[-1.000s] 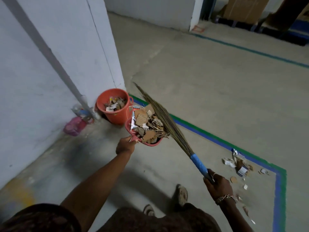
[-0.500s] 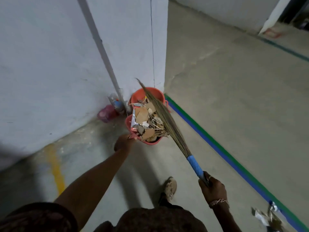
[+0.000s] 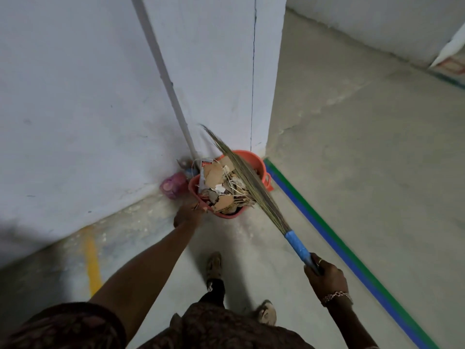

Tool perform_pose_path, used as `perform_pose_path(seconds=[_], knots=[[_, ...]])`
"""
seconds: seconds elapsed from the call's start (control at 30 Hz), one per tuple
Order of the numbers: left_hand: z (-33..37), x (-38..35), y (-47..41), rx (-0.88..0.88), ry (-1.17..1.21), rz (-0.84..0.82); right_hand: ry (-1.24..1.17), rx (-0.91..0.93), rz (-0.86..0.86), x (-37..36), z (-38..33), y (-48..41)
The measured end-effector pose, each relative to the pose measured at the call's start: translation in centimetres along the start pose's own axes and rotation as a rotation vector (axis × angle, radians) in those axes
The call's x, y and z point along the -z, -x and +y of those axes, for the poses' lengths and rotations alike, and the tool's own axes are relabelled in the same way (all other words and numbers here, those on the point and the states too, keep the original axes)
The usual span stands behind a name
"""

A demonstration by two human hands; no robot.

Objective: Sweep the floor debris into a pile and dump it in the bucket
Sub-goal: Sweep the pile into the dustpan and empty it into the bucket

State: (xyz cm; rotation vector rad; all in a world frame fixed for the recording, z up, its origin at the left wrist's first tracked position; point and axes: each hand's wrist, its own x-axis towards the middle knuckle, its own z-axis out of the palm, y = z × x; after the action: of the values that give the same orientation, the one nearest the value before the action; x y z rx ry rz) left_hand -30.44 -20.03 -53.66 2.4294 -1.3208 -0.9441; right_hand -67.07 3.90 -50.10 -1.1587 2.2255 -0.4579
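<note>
Grey concrete floor (image 3: 364,152) is met by a white wall corner (image 3: 221,71), down which a pale pipe (image 3: 163,71) runs. At the foot of that corner an orange bucket (image 3: 260,165) is set; its inside is mostly hidden, so its contents cannot be made out. A red dustpan (image 3: 227,214) is held just in front of and partly over the bucket, heaped with debris (image 3: 219,183): torn cardboard, paper scraps and pale strings. Its near-left edge is gripped by the left hand (image 3: 187,215), fingers curled, though blurred. The broom (image 3: 247,183) is laid with its bristles along the right side of the heap, and its blue handle (image 3: 298,245) is clasped firmly by the right hand (image 3: 324,275). A pink item (image 3: 172,187), possibly a bottle, lies against the wall left of the bucket. Green and blue tape (image 3: 332,241) is stuck along the floor at the right.
</note>
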Motion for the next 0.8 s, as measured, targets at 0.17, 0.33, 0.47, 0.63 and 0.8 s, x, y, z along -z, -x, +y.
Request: perform_pose_path(seconds=[0.17,0.33,0.47,0.63,0.8], knots=[[3.1,-0.1,-5.2,-0.023,-0.026,-0.048,-0.014,-0.046,0.002,-1.0,-3.6,-4.5],[4.3,-2.3,-15.7,-0.08,0.013,-0.109,-0.01,-0.098,0.032,-3.8,-8.3,-8.8],[8.3,-0.1,-17.8,-0.19,0.038,-0.168,0.006,-0.151,0.019,-5.8,-12.4,-12.0],[11.0,-0.4,-22.5,-0.224,0.017,-0.209,0.019,-0.19,0.001,-7.7,-16.4,-15.7],[12.0,-3.6,-27.6,-0.176,-0.055,-0.232,0.008,-0.218,-0.035,-10.0,-16.8,-19.6]])
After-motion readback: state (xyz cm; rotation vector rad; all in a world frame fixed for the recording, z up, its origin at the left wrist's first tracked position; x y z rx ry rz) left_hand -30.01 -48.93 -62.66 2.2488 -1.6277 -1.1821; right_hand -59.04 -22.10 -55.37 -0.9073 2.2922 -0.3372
